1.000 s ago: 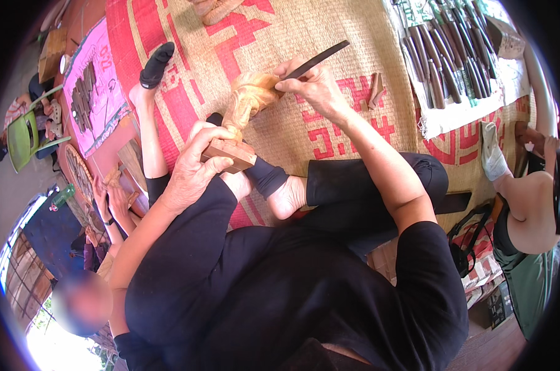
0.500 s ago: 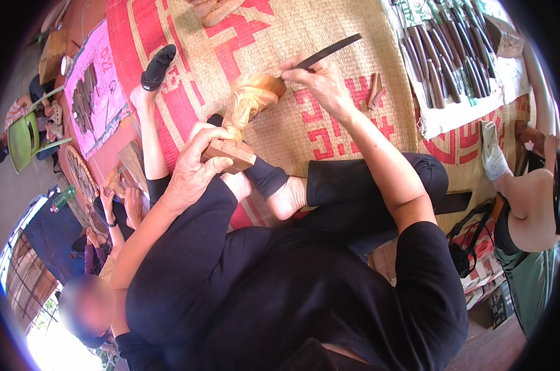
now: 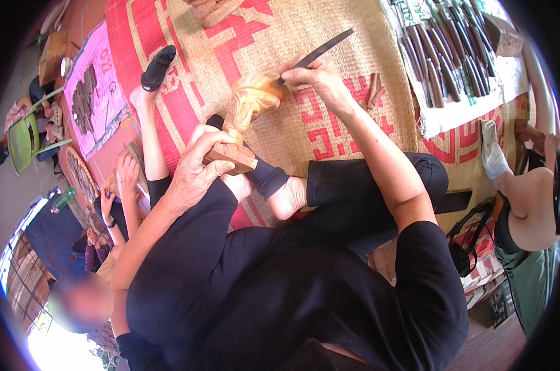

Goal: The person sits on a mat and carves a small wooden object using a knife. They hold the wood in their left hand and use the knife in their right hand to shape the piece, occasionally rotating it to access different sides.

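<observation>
A carved wooden figure (image 3: 246,108) in pale yellow wood leans up and to the right from its blocky brown base (image 3: 233,156). My left hand (image 3: 199,164) is closed around that base, thumb on its near side. In my right hand (image 3: 317,79), a long, flat, dark tool (image 3: 324,48) is pinched between fingers and thumb, its handle slanting up to the right. The tool's lower tip meets the broad upper end of the carving, where the wood looks darker. Its exact kind does not show.
A red-patterned straw mat (image 3: 280,37) lies under my crossed legs. Many dark-handled tools (image 3: 444,55) rest on white cloth at right; more lie on a pink sheet (image 3: 110,80) at left. Wood scraps (image 3: 374,91) sit nearby. Other people sit on both sides; one handles wood at left.
My right hand has shifted slightly left, and the tool's tip now shows against the carving. The carving has tilted a little. At left, the other person's hands have moved.
</observation>
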`<move>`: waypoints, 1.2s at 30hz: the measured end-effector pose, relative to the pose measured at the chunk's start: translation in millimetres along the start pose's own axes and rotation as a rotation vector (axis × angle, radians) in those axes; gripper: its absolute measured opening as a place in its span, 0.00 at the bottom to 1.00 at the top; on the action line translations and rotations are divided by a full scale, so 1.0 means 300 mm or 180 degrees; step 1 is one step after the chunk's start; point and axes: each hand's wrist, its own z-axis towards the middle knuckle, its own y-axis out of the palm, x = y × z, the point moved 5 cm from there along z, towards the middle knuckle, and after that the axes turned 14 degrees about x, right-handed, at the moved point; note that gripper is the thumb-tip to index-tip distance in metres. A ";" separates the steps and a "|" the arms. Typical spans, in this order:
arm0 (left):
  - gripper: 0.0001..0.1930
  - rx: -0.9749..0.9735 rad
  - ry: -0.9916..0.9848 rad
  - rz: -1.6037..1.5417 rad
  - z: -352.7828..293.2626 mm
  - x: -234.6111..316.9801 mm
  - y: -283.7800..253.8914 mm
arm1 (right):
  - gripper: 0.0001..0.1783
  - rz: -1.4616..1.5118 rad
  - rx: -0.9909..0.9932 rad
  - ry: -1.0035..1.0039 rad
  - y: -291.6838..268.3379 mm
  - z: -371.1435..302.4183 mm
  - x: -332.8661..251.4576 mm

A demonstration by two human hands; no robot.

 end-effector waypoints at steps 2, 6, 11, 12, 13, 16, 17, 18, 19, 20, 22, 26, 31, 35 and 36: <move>0.17 0.0007 0.0119 0.0107 0.002 0.002 -0.001 | 0.10 -0.0030 -0.0369 0.0161 0.023 -0.013 0.020; 0.17 0.0010 0.0185 0.0255 0.011 0.006 -0.005 | 0.09 -0.0233 -0.0048 0.0341 0.010 -0.013 0.025; 0.18 0.0028 0.0043 0.0145 0.008 -0.004 -0.006 | 0.08 0.0412 0.0765 0.0332 -0.090 0.036 0.013; 0.18 0.0030 -0.0110 0.0045 0.001 -0.001 -0.003 | 0.08 0.0412 0.0814 0.0282 -0.103 0.048 0.013; 0.18 0.0032 -0.0263 -0.0054 -0.003 -0.003 -0.002 | 0.09 0.0280 0.0635 0.0214 -0.092 0.046 0.016; 0.18 0.0030 -0.0086 0.0071 0.006 -0.002 -0.006 | 0.13 0.0031 0.0029 0.0177 -0.023 0.022 0.009; 0.18 0.0035 -0.0055 0.0090 0.006 -0.003 -0.006 | 0.13 0.0032 -0.0200 0.0268 -0.009 0.014 0.025; 0.18 0.0040 -0.0025 0.0110 0.006 -0.004 -0.005 | 0.14 0.0033 -0.0429 0.0359 0.008 0.003 0.039; 0.18 0.0046 0.0005 0.0129 0.006 -0.004 -0.004 | 0.14 -0.0110 -0.0358 0.0298 0.016 -0.005 0.044; 0.18 0.0047 0.0030 0.0148 0.009 -0.005 -0.005 | 0.14 -0.0119 -0.0240 0.0194 0.016 -0.009 0.036; 0.18 0.0047 0.0079 0.0186 0.017 -0.006 -0.006 | 0.12 -0.0136 -0.0002 -0.0015 0.009 -0.013 0.016; 0.18 0.0057 -0.0029 0.0102 0.010 -0.009 -0.005 | 0.08 0.0457 0.0591 0.0397 -0.092 0.042 0.013; 0.18 0.0087 0.0085 0.0189 0.014 -0.002 -0.013 | 0.10 -0.0114 -0.0190 0.0073 -0.013 0.019 0.019; 0.19 0.0148 0.0026 0.0086 0.012 -0.006 -0.013 | 0.10 -0.0343 -0.0269 0.0066 0.004 0.015 0.039; 0.19 0.0149 0.0026 0.0109 0.015 -0.003 -0.013 | 0.09 -0.0123 -0.0025 0.0079 -0.009 0.019 0.038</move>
